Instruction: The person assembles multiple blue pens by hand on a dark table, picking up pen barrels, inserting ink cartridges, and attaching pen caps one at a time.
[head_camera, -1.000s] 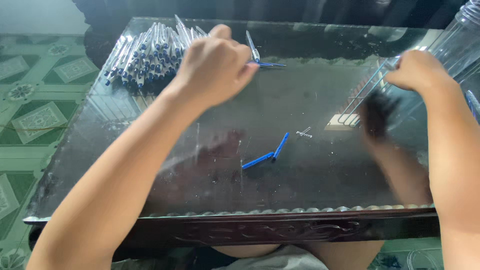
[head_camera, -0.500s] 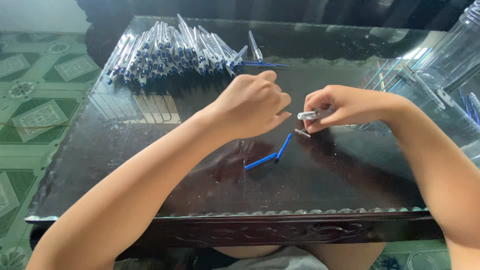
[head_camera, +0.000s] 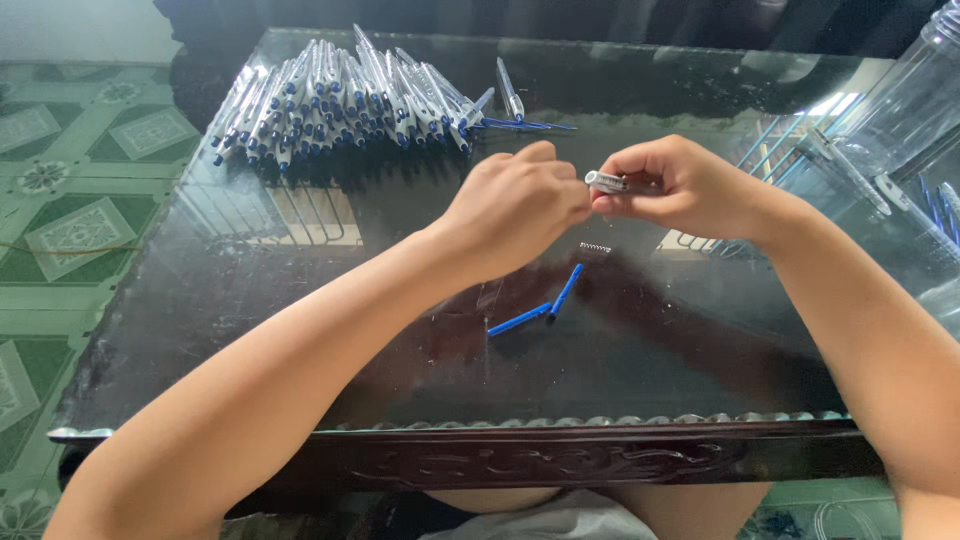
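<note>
At far left, green patterned floor tiles (head_camera: 70, 230) show beside the desk (head_camera: 250, 330), a dark glass-topped surface with a carved wooden front edge. Toward its back left lies a pile of pens (head_camera: 340, 100), clear barrels with blue ends, roughly parallel, probably so they stay sorted and out of the working area. Left hand (head_camera: 515, 205) held above desk centre, fingers curled shut and pinched toward the tip of the barrel; whether they grip a small part of their own I cannot tell. Below the hands, two blue rods (head_camera: 540, 308) lie on the glass, angled into a shallow V, ends nearly touching; just above them a tiny spring (head_camera: 595, 247) lies loose, all within easy reach, likely for that reason. Right hand (head_camera: 690, 185) fingers closed around a barrel (head_camera: 607, 182), held level in the air between both hands, its open end pointed at the left fingers. Barrel looks short, clear to whitish, mostly hidden in the grip. At far right, clear plastic containers (head_camera: 900, 110) stand at the desk's edge with blue parts inside.
</note>
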